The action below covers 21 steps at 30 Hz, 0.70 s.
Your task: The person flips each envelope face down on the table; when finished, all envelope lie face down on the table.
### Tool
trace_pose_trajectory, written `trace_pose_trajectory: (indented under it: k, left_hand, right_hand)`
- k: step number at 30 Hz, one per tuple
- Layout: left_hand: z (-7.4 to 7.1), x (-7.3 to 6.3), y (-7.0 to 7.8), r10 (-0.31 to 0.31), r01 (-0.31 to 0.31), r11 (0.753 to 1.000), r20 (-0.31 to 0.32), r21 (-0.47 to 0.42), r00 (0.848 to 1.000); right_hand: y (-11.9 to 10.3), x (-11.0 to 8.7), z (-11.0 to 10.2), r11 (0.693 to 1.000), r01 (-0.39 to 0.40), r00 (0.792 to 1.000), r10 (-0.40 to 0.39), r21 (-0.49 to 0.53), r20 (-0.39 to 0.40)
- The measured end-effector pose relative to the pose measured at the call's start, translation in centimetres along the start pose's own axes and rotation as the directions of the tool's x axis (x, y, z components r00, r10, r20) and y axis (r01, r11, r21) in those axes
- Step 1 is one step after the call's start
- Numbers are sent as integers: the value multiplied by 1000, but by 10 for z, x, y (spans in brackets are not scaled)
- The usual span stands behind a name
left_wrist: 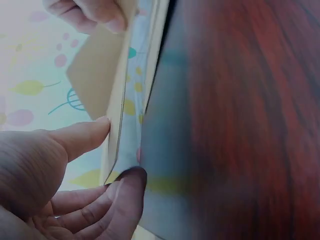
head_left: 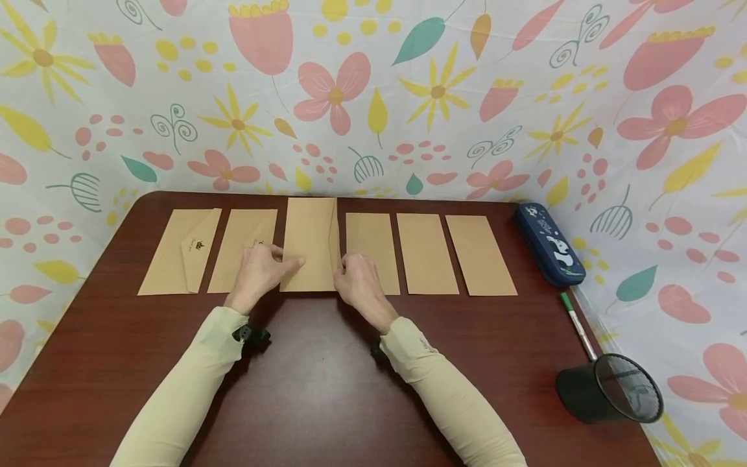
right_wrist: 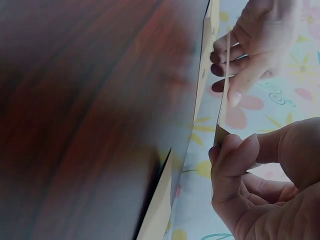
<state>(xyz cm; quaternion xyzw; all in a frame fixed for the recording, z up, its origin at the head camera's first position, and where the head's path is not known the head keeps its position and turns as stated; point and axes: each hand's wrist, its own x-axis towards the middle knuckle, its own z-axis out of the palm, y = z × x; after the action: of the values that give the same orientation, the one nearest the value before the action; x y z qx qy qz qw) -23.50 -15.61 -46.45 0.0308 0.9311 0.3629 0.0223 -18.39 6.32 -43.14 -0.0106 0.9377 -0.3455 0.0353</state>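
Observation:
A brown paper envelope (head_left: 309, 240) is held up off the dark table between both hands, its flap side at the right edge. My left hand (head_left: 258, 271) pinches its lower left edge, thumb on the upper face and fingers beneath. The thumb (left_wrist: 90, 136) shows against the paper in the left wrist view. At the lower right edge, my right hand (head_left: 359, 283) grips the paper between thumb and curled fingers (right_wrist: 232, 162). Beside the left hand lies an envelope (head_left: 239, 237) with its printed flap partly covered. A plain envelope (head_left: 370, 237) lies partly under the right hand.
Another envelope (head_left: 163, 259) with a crown-printed flap lies far left. Two plain envelopes lie to the right, the outermost envelope (head_left: 481, 256) near a navy pencil case (head_left: 550, 243). A green-capped marker (head_left: 578, 324) and a tipped black mesh pen holder (head_left: 589, 389) are at the right edge.

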Motion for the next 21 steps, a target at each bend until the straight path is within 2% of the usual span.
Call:
trace_pose_trajectory:
  k: [3, 8, 9, 13, 17, 21]
  left_hand:
    - [-10, -10, 15, -12, 15, 998, 48, -65, 999]
    - [-16, -13, 20, -74, 97, 974, 121, -204, 990]
    - [-16, -12, 20, -85, 115, 965, 133, -236, 987]
    - [-17, -10, 19, -125, 180, 912, 168, -368, 978]
    - [-18, -9, 18, -146, 219, 863, 189, -455, 971]
    - [-18, -8, 16, -152, 224, 847, 184, -483, 971]
  right_hand:
    - [2, 0, 0, 1000, 0, 1000, 0, -7, -3]
    - [13, 5, 3, 999, 20, 1000, -19, 35, -20]
    - [22, 10, 9, 998, 45, 998, -44, 39, -38]
    - [26, 12, 10, 995, 78, 994, -74, 56, -75]
    - [15, 7, 1, 990, 70, 997, -63, 120, -54]
    - [17, 9, 2, 983, 59, 998, -55, 174, -29]
